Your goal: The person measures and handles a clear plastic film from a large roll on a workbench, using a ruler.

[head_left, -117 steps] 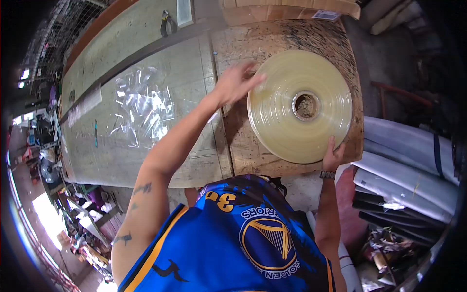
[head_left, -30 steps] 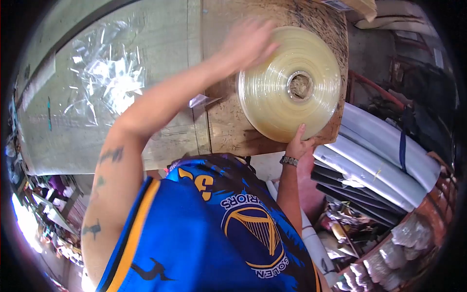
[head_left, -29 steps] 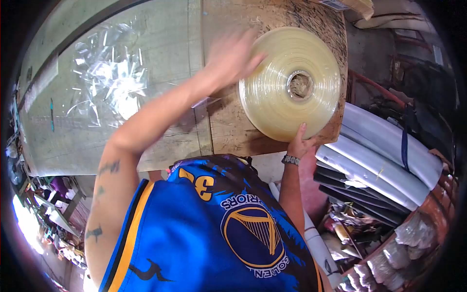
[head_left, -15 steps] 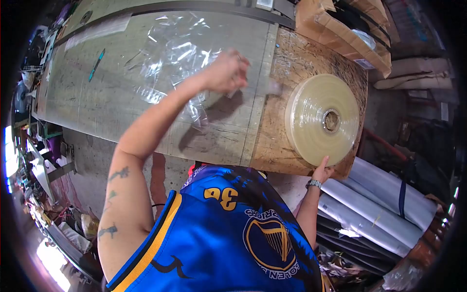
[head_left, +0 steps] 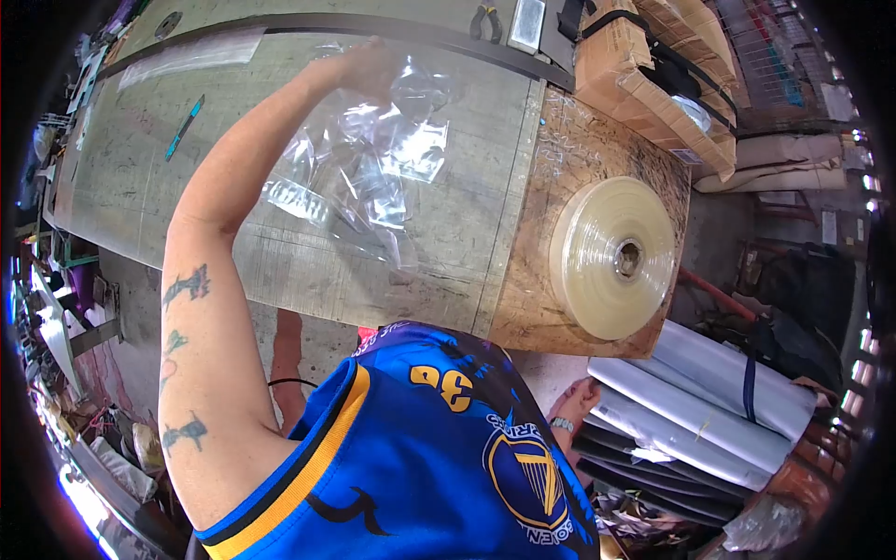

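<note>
My left hand [head_left: 371, 71] reaches across the table over the far part of a loose pile of clear plastic pieces [head_left: 373, 177]. Motion blurs its fingers, so I cannot tell whether they grip the plastic. Low at my right side, past the table's front edge, my right hand [head_left: 574, 401] has its fingers curled in with nothing showing in them; a watch sits on the wrist. The ends of several silvery rolls [head_left: 691, 411] are right beside it. A big roll of clear plastic film [head_left: 611, 257] lies flat on the table's brown wooden end [head_left: 532, 308].
A teal pen [head_left: 185, 128] lies on the left of the table. Along the back run a dark metal bar [head_left: 308, 22], pliers [head_left: 485, 22] and a metal block [head_left: 528, 25]. An open cardboard box [head_left: 653, 103] stands at the back right corner.
My left hand has moved away and left, over the far part of the plastic, which now lies spread nearer. My right hand has let go of the film roll and dropped below the table edge.
</note>
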{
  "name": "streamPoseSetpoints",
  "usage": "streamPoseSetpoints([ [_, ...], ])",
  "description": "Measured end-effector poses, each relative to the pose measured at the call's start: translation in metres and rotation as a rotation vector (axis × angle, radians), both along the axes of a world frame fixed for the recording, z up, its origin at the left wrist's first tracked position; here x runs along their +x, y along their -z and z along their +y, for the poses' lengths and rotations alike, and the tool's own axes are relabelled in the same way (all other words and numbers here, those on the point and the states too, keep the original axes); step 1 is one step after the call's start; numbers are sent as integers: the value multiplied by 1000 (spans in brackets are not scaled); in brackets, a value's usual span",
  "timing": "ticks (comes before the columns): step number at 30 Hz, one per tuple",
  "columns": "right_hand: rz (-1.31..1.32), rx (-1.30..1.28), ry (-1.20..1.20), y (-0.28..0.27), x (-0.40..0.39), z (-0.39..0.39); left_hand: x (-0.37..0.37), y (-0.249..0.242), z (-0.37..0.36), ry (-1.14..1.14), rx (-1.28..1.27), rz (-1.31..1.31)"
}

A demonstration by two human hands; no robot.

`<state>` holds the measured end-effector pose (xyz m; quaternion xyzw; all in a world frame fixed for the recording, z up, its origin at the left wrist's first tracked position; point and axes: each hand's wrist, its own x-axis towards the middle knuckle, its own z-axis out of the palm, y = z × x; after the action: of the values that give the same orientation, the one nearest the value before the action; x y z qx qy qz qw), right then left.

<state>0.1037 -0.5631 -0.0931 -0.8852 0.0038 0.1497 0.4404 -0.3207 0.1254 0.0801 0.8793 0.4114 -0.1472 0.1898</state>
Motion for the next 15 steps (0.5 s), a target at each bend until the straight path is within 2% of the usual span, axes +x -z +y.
streamPoseSetpoints([
  [1,-167,-39,-32,-6,-8,-6,-4,9,6,20,28,-12],
  [4,-43,-74,32,-27,-9,-16,-16,36,21,25,104,30],
  [6,-4,-25,40,-51,-6,-5,-24,36,19,25,120,-20],
  [8,-159,-58,-33,-31,35,-23,-26,25,10,81,133,-54],
  [10,-436,-195,-252,19,113,-66,-39,37,15,97,167,-181],
  [12,-176,-48,-128,-9,132,-33,-37,26,7,29,182,-192],
  [14,-252,-45,-175,-35,149,4,-36,22,2,-48,221,-216],
  [15,-194,-6,-162,-61,152,30,-39,26,3,-89,255,-234],
])
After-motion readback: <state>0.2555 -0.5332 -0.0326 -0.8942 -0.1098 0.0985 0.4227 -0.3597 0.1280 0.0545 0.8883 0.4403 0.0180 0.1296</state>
